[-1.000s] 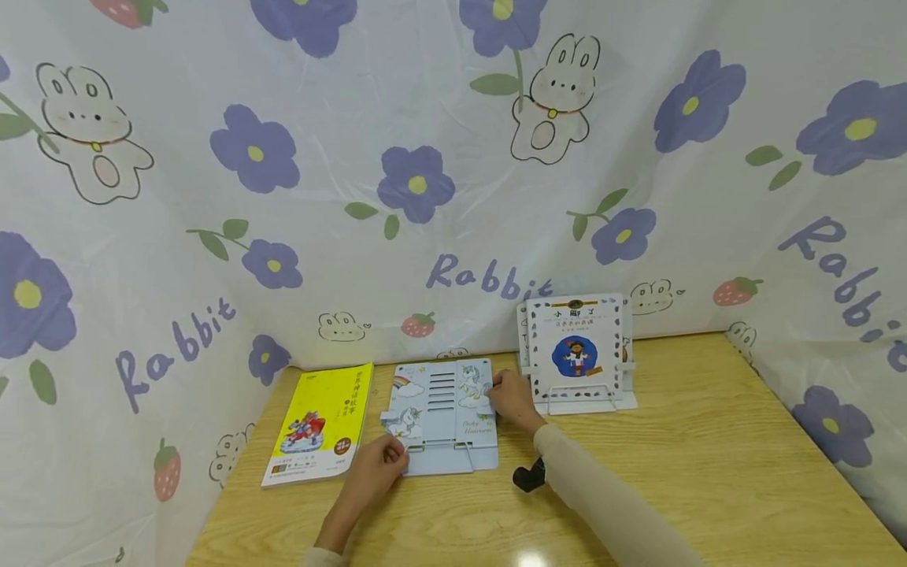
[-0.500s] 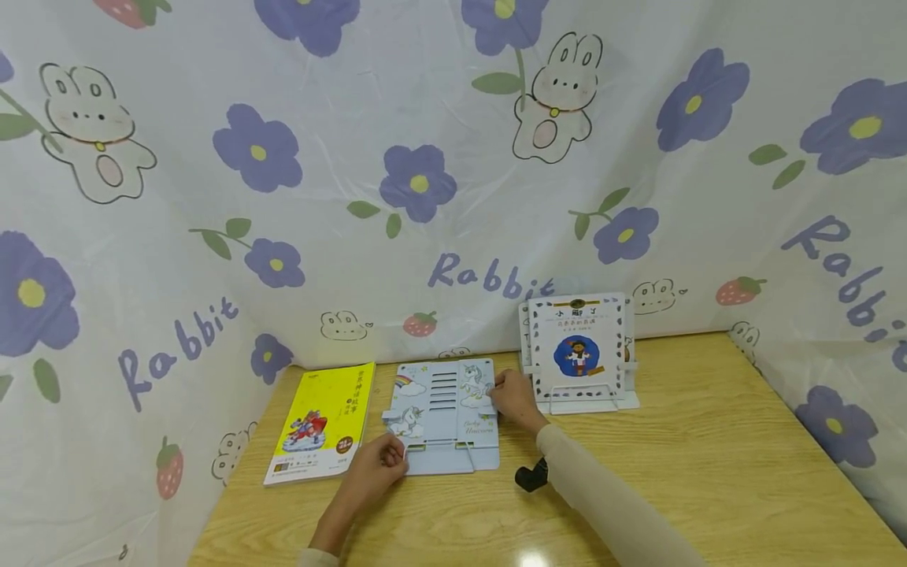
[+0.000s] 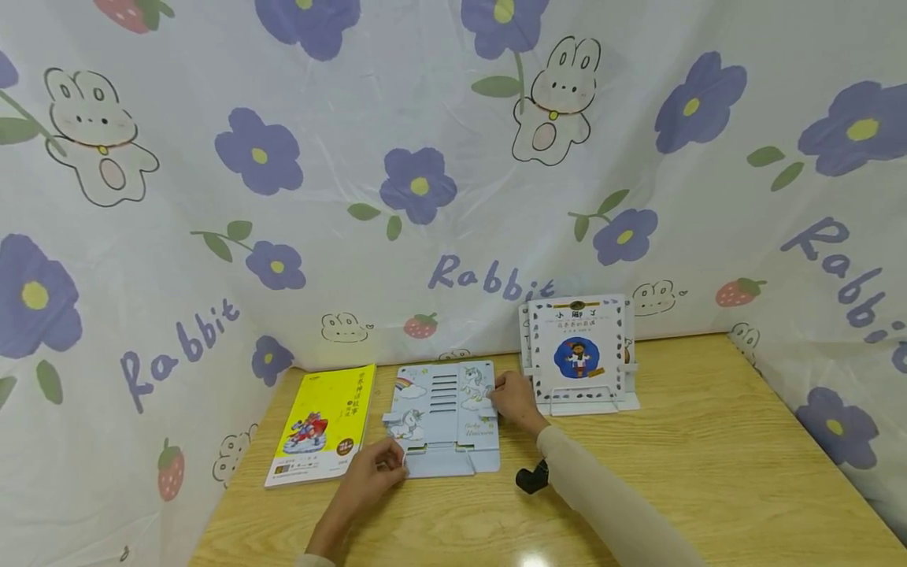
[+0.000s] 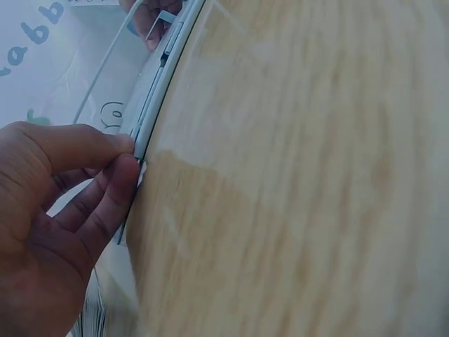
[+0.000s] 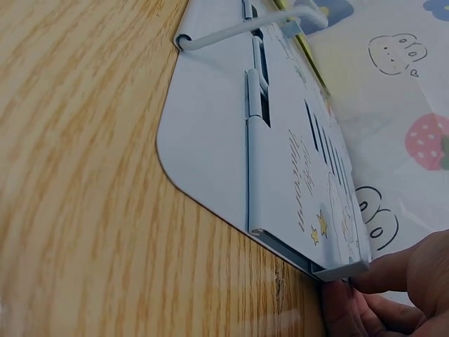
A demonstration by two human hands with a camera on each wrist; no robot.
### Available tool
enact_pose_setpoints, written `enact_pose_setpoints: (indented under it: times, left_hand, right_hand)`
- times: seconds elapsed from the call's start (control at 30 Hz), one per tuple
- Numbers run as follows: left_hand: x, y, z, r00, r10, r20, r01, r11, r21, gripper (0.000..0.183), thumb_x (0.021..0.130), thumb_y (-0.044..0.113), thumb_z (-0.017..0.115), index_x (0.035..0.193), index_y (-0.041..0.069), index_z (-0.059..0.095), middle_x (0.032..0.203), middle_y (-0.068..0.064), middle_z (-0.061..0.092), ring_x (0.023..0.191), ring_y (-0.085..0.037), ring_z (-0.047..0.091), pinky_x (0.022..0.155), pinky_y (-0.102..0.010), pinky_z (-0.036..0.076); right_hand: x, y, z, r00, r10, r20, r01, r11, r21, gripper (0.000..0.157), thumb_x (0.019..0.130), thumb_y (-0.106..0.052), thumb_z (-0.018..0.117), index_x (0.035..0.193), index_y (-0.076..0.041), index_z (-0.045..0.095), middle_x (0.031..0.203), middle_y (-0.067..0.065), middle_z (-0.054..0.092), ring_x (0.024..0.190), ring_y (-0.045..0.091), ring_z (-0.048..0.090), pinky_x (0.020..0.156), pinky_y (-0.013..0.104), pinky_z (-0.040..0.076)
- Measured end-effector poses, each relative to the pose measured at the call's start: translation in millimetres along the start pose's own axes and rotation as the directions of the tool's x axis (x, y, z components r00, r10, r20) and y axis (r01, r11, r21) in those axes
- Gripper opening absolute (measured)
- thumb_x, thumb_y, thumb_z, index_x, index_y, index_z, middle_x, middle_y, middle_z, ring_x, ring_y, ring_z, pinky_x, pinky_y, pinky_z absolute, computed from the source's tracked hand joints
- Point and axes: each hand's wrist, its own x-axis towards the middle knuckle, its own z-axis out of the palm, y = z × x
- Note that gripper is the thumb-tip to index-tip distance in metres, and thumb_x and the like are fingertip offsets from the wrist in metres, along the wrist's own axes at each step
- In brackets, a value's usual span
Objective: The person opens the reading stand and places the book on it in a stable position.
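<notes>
A pale blue book stand (image 3: 442, 425) printed with unicorns and a rainbow stands on the table between my hands. Its slotted panel leans back from a flat base plate (image 5: 203, 119), with a white wire page holder (image 5: 245, 28) at the front. With thumb and fingertips, my left hand (image 3: 375, 472) pinches the base's front left corner. My right hand (image 3: 516, 398) grips the panel's right edge by the side clip, thumb and fingers at the edge in the right wrist view; part of those fingers is hidden behind the stand.
A yellow book (image 3: 322, 417) lies flat left of the stand. At the back right, a second stand holds a white picture book (image 3: 577, 346) upright. A small black object (image 3: 531, 478) shows beside my right sleeve. A printed curtain (image 3: 425, 102) hangs behind the wooden table (image 3: 638, 472).
Both hands keep their places on the book stand. The gaps along the panel's lower edge look wider than half a second ago; the rest stays put.
</notes>
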Motion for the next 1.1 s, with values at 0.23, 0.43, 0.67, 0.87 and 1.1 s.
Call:
enact_pose_setpoints:
  times: [0.23,0.43,0.67,0.87,1.1]
  left_hand:
    - [-0.7,2.8,-0.2,1.0,0.019,-0.009,-0.019,0.999,0.026,0.017,0.087,0.001,0.082,0.089,0.009,0.066,0.079,-0.002,0.066,0.071,-0.01,0.061,0.067,-0.022,0.052]
    - [-2.5,2.8,-1.1,1.0,-0.009,0.013,0.009,1.0,0.007,0.017,0.088,0.003,0.082,0.092,0.006,0.066,0.078,-0.004,0.07,0.068,-0.01,0.063,0.064,-0.022,0.054]
    - [-3.5,6.6,-7.8,0.998,-0.032,0.051,0.033,0.999,-0.017,0.01,0.092,-0.002,0.072,0.101,0.002,0.068,0.084,-0.009,0.07,0.072,-0.015,0.067,0.066,-0.024,0.057]
    - [2.0,19.1,-17.2,0.996,-0.08,-0.035,0.078,0.994,-0.071,0.009,0.099,-0.003,0.065,0.106,-0.004,0.068,0.091,-0.015,0.072,0.076,-0.021,0.07,0.069,-0.029,0.064]
    - [22.5,32.8,-23.9,0.981,-0.1,-0.168,0.101,0.995,-0.001,0.014,0.104,0.009,0.066,0.111,-0.001,0.071,0.093,-0.017,0.073,0.076,-0.023,0.069,0.065,-0.027,0.061]
  right_hand:
    - [0,-1,-1.7,1.0,0.007,0.0,-0.007,1.0,-0.002,0.028,0.096,-0.003,0.071,0.12,0.012,0.07,0.108,0.024,0.076,0.097,0.035,0.074,0.084,0.048,0.063]
    - [-1,0,-0.5,1.0,0.015,0.009,-0.015,1.0,0.011,0.027,0.096,-0.003,0.071,0.119,0.011,0.07,0.105,0.022,0.076,0.091,0.03,0.073,0.079,0.044,0.062]
    - [0,2,0.8,1.0,0.003,-0.005,-0.003,1.0,0.015,0.026,0.096,-0.003,0.072,0.118,0.011,0.071,0.104,0.021,0.076,0.09,0.028,0.072,0.081,0.045,0.062]
    - [0,2,1.5,1.0,0.011,-0.007,-0.011,1.0,0.011,0.026,0.095,-0.003,0.073,0.116,0.01,0.072,0.103,0.02,0.077,0.09,0.028,0.072,0.078,0.042,0.062]
    - [2,3,1.3,1.0,0.011,-0.013,-0.011,1.0,0.013,0.027,0.095,-0.004,0.073,0.117,0.01,0.071,0.107,0.022,0.076,0.094,0.03,0.073,0.083,0.046,0.062]
